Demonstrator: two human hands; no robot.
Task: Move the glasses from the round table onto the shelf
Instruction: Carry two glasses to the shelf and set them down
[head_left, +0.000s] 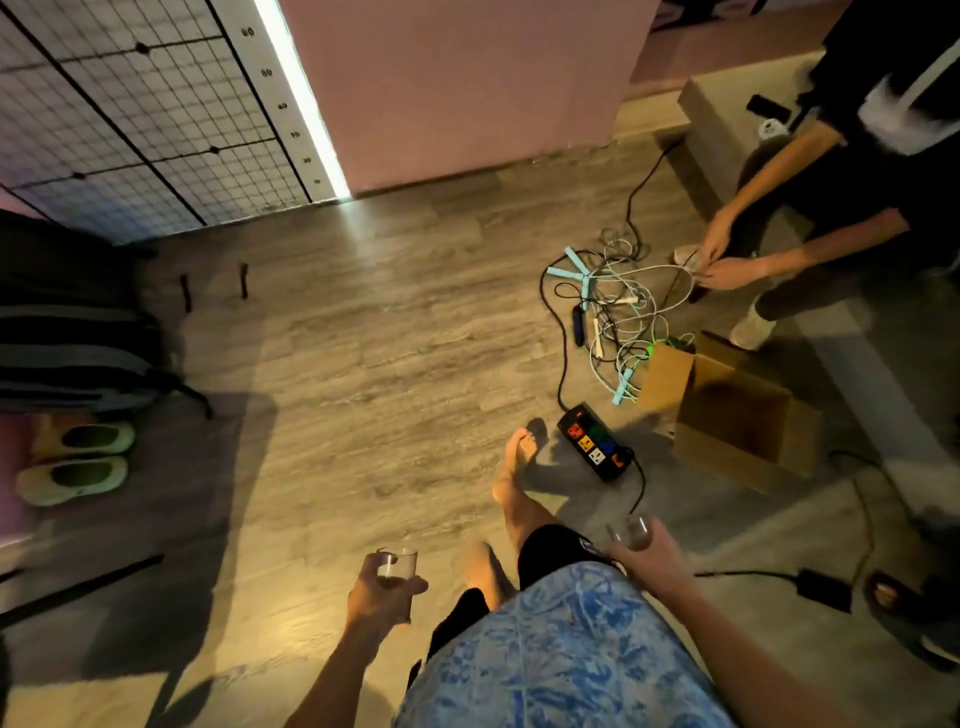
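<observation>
Two clear glasses, left glass (397, 571) in left-hand grip (376, 592), right glass (636, 535) in right-hand grip (652, 564), contents unclear

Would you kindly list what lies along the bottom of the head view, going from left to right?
Pair of slippers → left hand holding a glass → right hand holding a second glass → black power adapter.

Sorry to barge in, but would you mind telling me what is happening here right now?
A person is walking barefoot across the wooden floor with a glass in each hand: the left hand grips one glass, the right hand another glass. Neither the round table nor the shelf is in view. To the right, a second person bends over a tangle of cables beside a power strip and an open cardboard box.
</observation>
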